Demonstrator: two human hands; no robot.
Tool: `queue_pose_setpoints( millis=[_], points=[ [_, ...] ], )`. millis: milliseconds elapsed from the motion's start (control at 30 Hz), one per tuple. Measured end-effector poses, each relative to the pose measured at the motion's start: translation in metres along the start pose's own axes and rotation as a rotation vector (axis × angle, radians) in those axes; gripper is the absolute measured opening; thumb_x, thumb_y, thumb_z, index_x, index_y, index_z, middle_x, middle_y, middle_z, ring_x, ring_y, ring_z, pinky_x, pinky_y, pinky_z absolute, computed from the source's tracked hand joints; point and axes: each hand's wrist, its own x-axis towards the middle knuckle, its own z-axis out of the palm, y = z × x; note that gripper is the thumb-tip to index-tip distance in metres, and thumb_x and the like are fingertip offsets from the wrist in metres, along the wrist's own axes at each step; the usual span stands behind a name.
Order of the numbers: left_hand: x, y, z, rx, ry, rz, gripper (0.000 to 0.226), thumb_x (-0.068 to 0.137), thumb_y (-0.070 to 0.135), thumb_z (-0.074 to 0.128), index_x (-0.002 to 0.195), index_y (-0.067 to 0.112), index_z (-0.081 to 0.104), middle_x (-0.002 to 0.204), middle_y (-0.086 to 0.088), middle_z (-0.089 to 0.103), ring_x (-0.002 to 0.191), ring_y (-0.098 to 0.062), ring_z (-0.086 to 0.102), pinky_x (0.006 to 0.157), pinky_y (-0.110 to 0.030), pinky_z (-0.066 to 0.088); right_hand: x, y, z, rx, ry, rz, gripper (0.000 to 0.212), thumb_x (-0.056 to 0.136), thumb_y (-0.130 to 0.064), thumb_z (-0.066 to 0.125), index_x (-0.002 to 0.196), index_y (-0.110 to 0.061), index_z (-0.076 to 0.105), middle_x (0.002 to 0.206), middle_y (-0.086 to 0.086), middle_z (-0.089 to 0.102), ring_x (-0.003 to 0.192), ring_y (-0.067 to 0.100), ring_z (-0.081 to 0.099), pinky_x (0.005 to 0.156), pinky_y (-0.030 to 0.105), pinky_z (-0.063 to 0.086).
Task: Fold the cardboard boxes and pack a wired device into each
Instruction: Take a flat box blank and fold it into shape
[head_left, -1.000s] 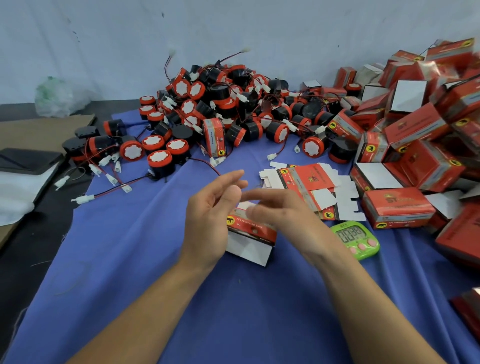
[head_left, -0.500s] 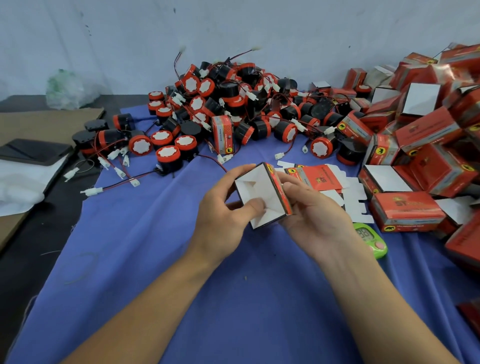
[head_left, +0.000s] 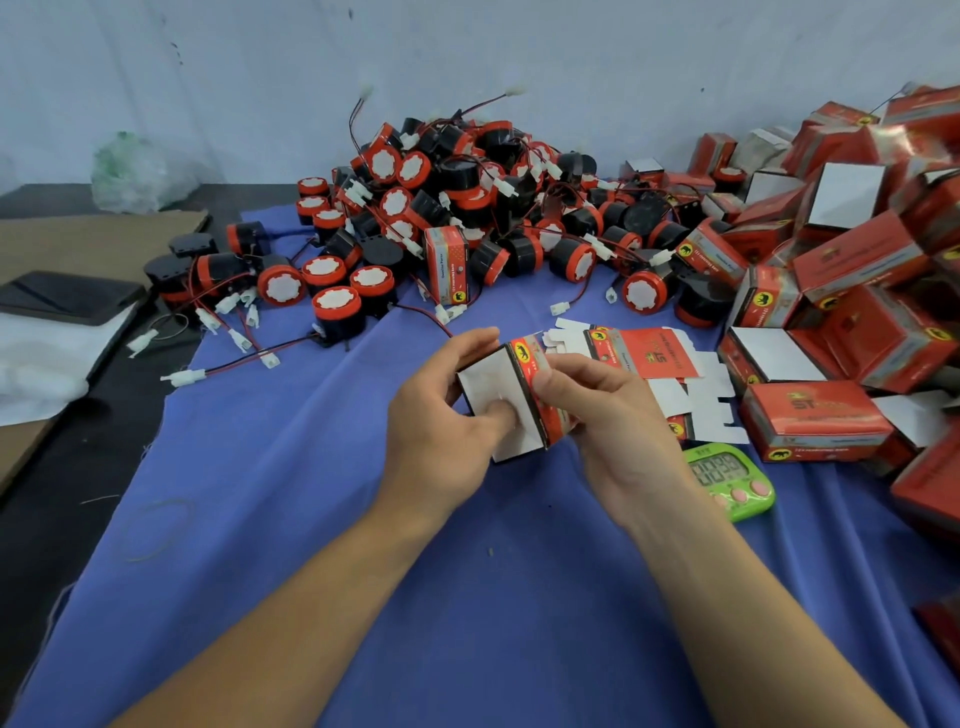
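Head view: box (head_left: 511, 400) held between left hand (head_left: 441, 431), right hand (head_left: 613, 426).

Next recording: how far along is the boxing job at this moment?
Done: many folded red boxes lie heaped at right, contents unseen. In hand: the left hand and right hand hold one box, thumb pressing its white flap; no device visible inside. Remaining: a large pile of wired devices and a few flat blanks.

A single head-worn camera looks forward and down, close over the blue cloth (head_left: 260, 519), toward the wall (head_left: 467, 62).
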Motion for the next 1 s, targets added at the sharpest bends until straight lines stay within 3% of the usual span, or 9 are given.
queue_pose_setpoints(
  millis=[233, 300, 400, 500, 600, 700, 800, 900, 1000],
  points=[
    [0.003, -0.004, -0.004, 0.021, 0.018, -0.018, 0.051, 0.084, 0.003, 0.073, 0.12, 0.038, 0.073, 0.114, 0.018, 0.076, 0.106, 0.002, 0.07, 0.092, -0.025, 0.059, 0.0, -0.001, -0.002, 0.032, -0.057, 0.052, 0.023, 0.078, -0.018, 0.074, 0.096, -0.006, 0.077, 0.097, 0.017, 0.076, 0.084, 0.026, 0.071, 0.078, 0.035, 0.058],
    [0.003, -0.003, -0.003, 0.033, 0.028, -0.01, 0.05, 0.082, 0.007, 0.074, 0.122, 0.039, 0.072, 0.116, 0.019, 0.075, 0.108, 0.003, 0.07, 0.091, -0.024, 0.059, 0.0, 0.0, -0.002, 0.019, -0.076, 0.068, 0.023, 0.083, -0.015, 0.072, 0.101, -0.001, 0.074, 0.097, 0.018, 0.074, 0.087, 0.029, 0.07, 0.082, 0.038, 0.057],
    [0.001, 0.003, -0.004, -0.081, 0.01, -0.023, 0.056, 0.075, 0.02, 0.066, 0.126, 0.042, 0.067, 0.122, 0.022, 0.072, 0.119, 0.002, 0.065, 0.091, -0.021, 0.058, 0.0, -0.002, 0.0, 0.066, -0.074, 0.082, 0.043, 0.082, -0.02, 0.071, 0.11, 0.012, 0.067, 0.097, 0.019, 0.072, 0.088, 0.031, 0.067, 0.086, 0.04, 0.054],
    [0.0, 0.003, -0.003, -0.237, -0.004, -0.054, 0.071, 0.068, 0.031, 0.066, 0.139, 0.034, 0.059, 0.132, 0.016, 0.068, 0.131, -0.004, 0.058, 0.102, -0.033, 0.054, 0.0, -0.004, -0.001, 0.14, -0.083, 0.041, 0.039, 0.078, -0.019, 0.07, 0.106, 0.008, 0.067, 0.086, 0.013, 0.072, 0.074, 0.021, 0.067, 0.071, 0.028, 0.056],
    [-0.001, 0.005, -0.001, -0.31, -0.015, -0.094, 0.077, 0.071, 0.04, 0.062, 0.147, 0.027, 0.054, 0.134, 0.011, 0.067, 0.128, -0.013, 0.062, 0.103, -0.04, 0.055, 0.0, -0.003, 0.0, 0.166, -0.086, -0.056, 0.025, 0.082, -0.014, 0.068, 0.099, 0.004, 0.067, 0.082, 0.01, 0.072, 0.07, 0.016, 0.068, 0.065, 0.024, 0.055],
    [0.001, 0.007, -0.002, -0.361, -0.05, -0.09, 0.054, 0.084, 0.027, 0.056, 0.136, 0.019, 0.062, 0.121, 0.004, 0.073, 0.112, -0.017, 0.069, 0.092, -0.037, 0.059, 0.0, -0.002, 0.005, 0.066, -0.077, -0.189, 0.007, 0.09, -0.003, 0.063, 0.09, 0.0, 0.07, 0.079, 0.007, 0.072, 0.069, 0.014, 0.067, 0.064, 0.022, 0.054],
    [0.004, 0.008, -0.005, -0.398, -0.1, -0.09, 0.039, 0.088, 0.015, 0.052, 0.122, 0.019, 0.07, 0.112, -0.003, 0.077, 0.1, -0.017, 0.071, 0.082, -0.031, 0.06, -0.003, -0.003, 0.008, 0.069, -0.078, -0.195, 0.012, 0.093, 0.001, 0.059, 0.094, 0.001, 0.07, 0.082, 0.006, 0.074, 0.072, 0.013, 0.069, 0.065, 0.022, 0.055],
    [0.006, 0.007, -0.005, -0.346, -0.121, -0.119, 0.043, 0.085, 0.018, 0.062, 0.128, 0.025, 0.067, 0.107, -0.002, 0.078, 0.099, -0.017, 0.073, 0.083, -0.03, 0.06, -0.006, -0.006, 0.008, 0.104, -0.064, -0.134, 0.023, 0.087, -0.014, 0.065, 0.102, 0.003, 0.072, 0.092, 0.014, 0.076, 0.081, 0.021, 0.072, 0.071, 0.029, 0.059],
    [0.004, 0.004, -0.002, -0.192, -0.123, -0.103, 0.055, 0.083, 0.03, 0.074, 0.136, 0.031, 0.061, 0.104, 0.002, 0.078, 0.101, -0.014, 0.073, 0.09, -0.032, 0.058, -0.009, -0.003, 0.01, -0.113, -0.019, -0.18, 0.023, 0.08, -0.018, 0.079, 0.101, -0.009, 0.079, 0.1, 0.023, 0.076, 0.094, 0.038, 0.073, 0.083, 0.05, 0.062]
  ],
)
